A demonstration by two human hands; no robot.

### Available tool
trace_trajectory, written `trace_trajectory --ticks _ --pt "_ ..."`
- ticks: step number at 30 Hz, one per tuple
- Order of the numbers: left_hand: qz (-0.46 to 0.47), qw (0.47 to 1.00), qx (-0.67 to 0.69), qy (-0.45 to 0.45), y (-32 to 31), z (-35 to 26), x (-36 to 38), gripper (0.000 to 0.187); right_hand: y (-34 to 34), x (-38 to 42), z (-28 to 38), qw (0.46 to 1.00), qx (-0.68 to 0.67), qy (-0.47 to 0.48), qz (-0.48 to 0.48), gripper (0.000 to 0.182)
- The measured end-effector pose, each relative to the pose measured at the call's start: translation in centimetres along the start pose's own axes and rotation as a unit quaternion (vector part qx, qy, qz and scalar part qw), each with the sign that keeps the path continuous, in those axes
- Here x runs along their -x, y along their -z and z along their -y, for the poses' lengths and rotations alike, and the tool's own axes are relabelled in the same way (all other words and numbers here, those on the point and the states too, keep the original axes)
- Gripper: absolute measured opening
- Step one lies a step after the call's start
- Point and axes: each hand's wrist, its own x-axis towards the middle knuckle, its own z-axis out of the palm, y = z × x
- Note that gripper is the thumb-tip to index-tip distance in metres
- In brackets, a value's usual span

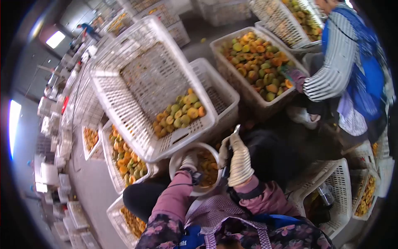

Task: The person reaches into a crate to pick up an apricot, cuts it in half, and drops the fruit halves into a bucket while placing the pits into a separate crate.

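Observation:
A round white bucket stands between my knees, with orange fruit pieces inside. My left hand, in a pale knitted glove, reaches into the bucket's left side, its fingers blurred and hidden. Beside the bucket's right rim, my right hand wears a similar glove and is closed around a slim tool. Its shiny metal tip sticks out past the fingers; I cannot tell its kind. Just beyond the bucket, a large white crate leans tilted, with halved orange-green fruit heaped at its near end.
Another white crate stands beneath the tilted one. At right, a person in striped sleeves reaches a gloved hand into a fruit-filled crate. More fruit crates stand left. A crate at lower right holds a clear bottle.

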Motion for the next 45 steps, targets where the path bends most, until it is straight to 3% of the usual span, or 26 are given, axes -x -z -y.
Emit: trace_trajectory --ticks 1,3,4,7,8,9,11,12,14,15,17,22,24,25,29,31,34,35,36,37,38,40,41,42,43,45 --pt "0.015 0.996 0.063 0.053 -5.1 5.7 -4.4 0.036 0.2 0.1 0.0 0.999 -0.024 -0.007 0.020 0.035" --pt "0.065 0.994 -0.055 0.063 -0.3 2.2 -2.0 0.039 0.6 0.1 -0.7 1.000 -0.018 0.005 0.025 0.035" --pt "0.042 0.998 -0.036 0.010 -1.9 4.6 -2.7 0.036 0.6 0.1 -0.8 1.000 -0.013 -0.001 0.022 0.034" --pt "0.006 0.996 -0.046 0.071 -2.3 3.9 -1.9 0.029 0.3 0.2 -1.7 0.999 -0.007 -0.019 0.048 0.032" --pt "-0.020 0.996 -0.007 0.089 -2.6 3.6 -1.6 0.028 0.3 0.0 -2.2 0.998 -0.002 -0.026 0.057 0.030" --pt "-0.120 0.973 0.197 0.026 -4.7 5.2 -2.0 0.026 0.3 -0.1 -2.8 0.998 0.006 -0.026 0.056 0.028" --pt "-0.133 0.916 0.376 0.037 -8.9 9.0 -4.6 0.022 0.0 -0.1 -3.7 0.998 0.018 -0.031 0.051 0.025" --pt "-0.035 0.650 0.748 0.130 -6.4 6.9 -2.0 0.018 0.1 -0.3 -4.4 0.998 0.021 -0.029 0.044 0.024" --pt "0.073 0.233 0.951 0.189 -4.4 4.8 0.7 0.016 0.4 -0.4 -5.6 0.997 0.031 -0.046 0.051 0.024" --pt "-0.016 0.454 0.887 0.087 -5.5 5.7 1.3 0.017 0.6 -0.9 -6.4 0.996 0.065 -0.030 0.047 0.023" --pt "-0.193 0.686 0.701 0.023 -3.2 2.2 4.6 0.015 0.8 -1.1 -7.0 0.995 0.079 -0.035 0.054 0.023" --pt "-0.184 0.554 0.811 -0.026 1.1 -1.4 8.2 0.017 0.3 -0.6 -7.6 0.987 0.139 -0.055 0.066 0.022" --pt "-0.186 0.591 0.785 0.015 3.0 -3.1 9.8 0.016 0.4 -0.4 -8.1 0.983 0.165 -0.028 0.073 0.022" --pt "-0.227 0.695 0.682 0.002 1.4 -0.3 8.0 0.017 0.2 0.3 -7.7 0.984 0.154 -0.045 0.076 0.021" --pt "-0.208 0.683 0.699 0.027 -4.5 4.2 3.9 0.015 -2.0 3.7 -6.5 0.979 0.161 -0.021 0.121 0.016" --pt "-0.140 0.634 0.760 0.016 -8.1 6.8 1.1 0.019 -1.4 3.4 -7.4 0.969 0.175 -0.027 0.174 0.011" --pt "-0.015 0.517 0.856 -0.015 -9.2 8.5 1.0 0.024 -1.6 1.3 -9.2 0.983 0.113 0.095 0.111 0.013" --pt "0.020 0.486 0.873 -0.022 -9.2 8.7 1.5 0.027 -1.4 1.5 -8.6 0.987 0.120 0.022 0.107 0.014" --pt "-0.116 0.530 0.840 0.010 -11.0 8.5 0.1 0.025 -1.8 2.0 -7.2 0.985 0.127 -0.051 0.101 0.015" --pt "-0.217 0.789 0.575 0.001 -6.4 4.4 4.2 0.024 -1.6 1.3 -7.6 0.984 0.139 -0.035 0.109 0.016" --pt "-0.218 0.788 0.576 0.002 -6.2 4.4 4.4 0.024 -1.6 1.3 -7.6 0.983 0.140 -0.037 0.109 0.016" --pt "-0.079 0.368 0.924 0.072 -5.5 4.6 3.9 0.020 -1.9 1.1 -7.4 0.983 0.140 -0.048 0.105 0.016" --pt "-0.032 0.280 0.955 0.097 -8.6 8.1 1.3 0.023 -1.7 0.9 -7.7 0.982 0.141 -0.048 0.117 0.016" --pt "-0.035 0.276 0.955 0.098 -9.2 7.8 0.6 0.023 -1.9 0.9 -7.7 0.981 0.144 -0.052 0.119 0.016" --pt "-0.117 0.512 0.847 0.078 -10.1 7.7 0.4 0.026 -2.0 1.2 -7.8 0.979 0.153 -0.015 0.132 0.016" --pt "-0.172 0.685 0.704 0.071 -10.8 7.8 1.1 0.026 -2.0 1.5 -8.0 0.976 0.156 0.021 0.153 0.016"
